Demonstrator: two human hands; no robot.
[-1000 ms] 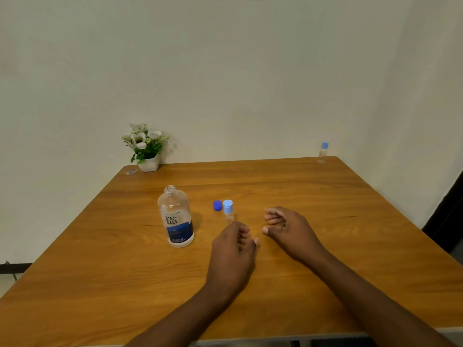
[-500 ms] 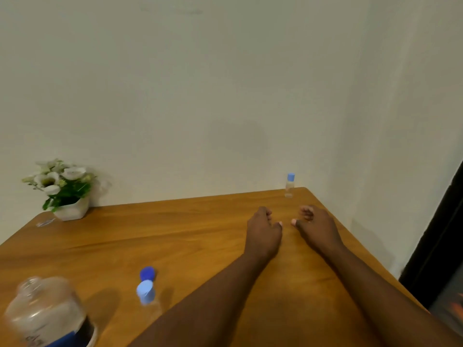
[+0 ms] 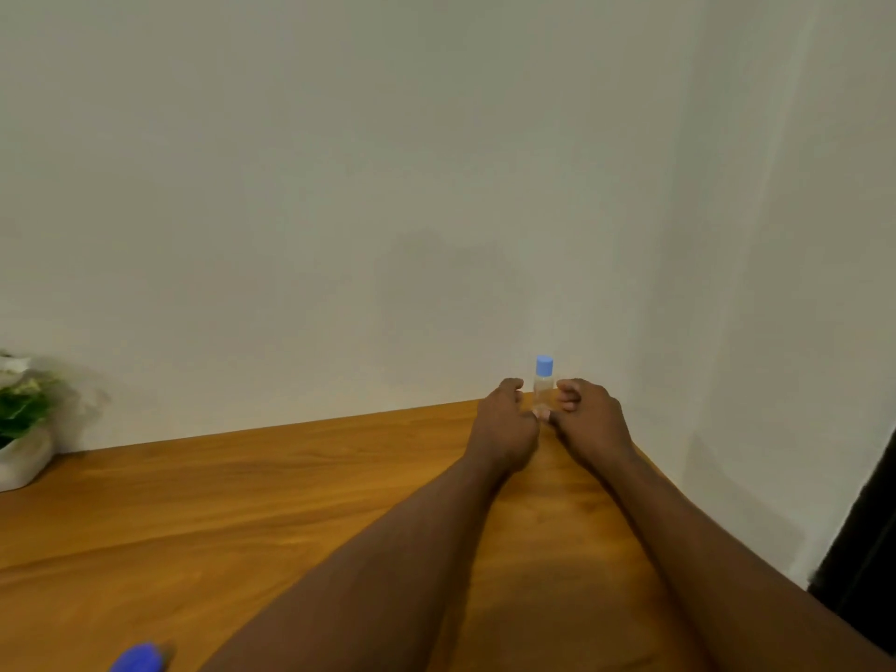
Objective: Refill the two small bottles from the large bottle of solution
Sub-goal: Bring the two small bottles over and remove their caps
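A small clear plastic bottle with a light blue cap (image 3: 543,388) stands upright at the far right corner of the brown wooden tabletop (image 3: 242,502), close to the pale wall (image 3: 339,186). The left hand (image 3: 504,421) and right hand (image 3: 589,421) flank it, fingers curled, thumbs nearly meeting before its base. Each grip is partly closed beside the bottle, but I cannot tell whether either touches it. A white pot of green leaves (image 3: 19,453) sits at the left edge. A blurred blue object (image 3: 138,659) lies at the bottom edge.
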